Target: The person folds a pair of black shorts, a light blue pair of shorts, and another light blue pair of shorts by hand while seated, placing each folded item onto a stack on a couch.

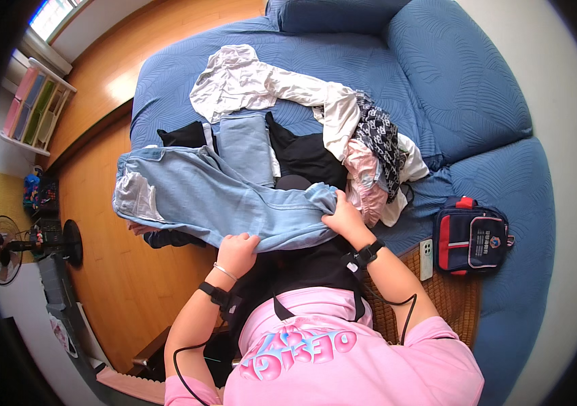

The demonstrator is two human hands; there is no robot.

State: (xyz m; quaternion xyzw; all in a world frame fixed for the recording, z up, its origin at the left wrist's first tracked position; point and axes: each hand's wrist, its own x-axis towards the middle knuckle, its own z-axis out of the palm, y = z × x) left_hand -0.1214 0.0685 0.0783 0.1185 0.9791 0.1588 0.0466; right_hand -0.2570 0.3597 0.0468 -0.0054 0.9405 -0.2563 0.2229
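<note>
A pair of light blue denim trousers lies stretched from left to right in front of me, with a white pocket lining showing at its left end. My left hand grips the lower edge near the middle. At the right end my right hand is closed on a bunched leg cuff. Behind the trousers are a folded blue denim garment, black garments and a crumpled white garment. Further right, a black-and-white patterned garment lies against a pink garment.
The clothes lie on a blue covered sofa. To the right are a dark blue and red backpack and a phone near a woven mat. On the left stand an electric fan and a white rack.
</note>
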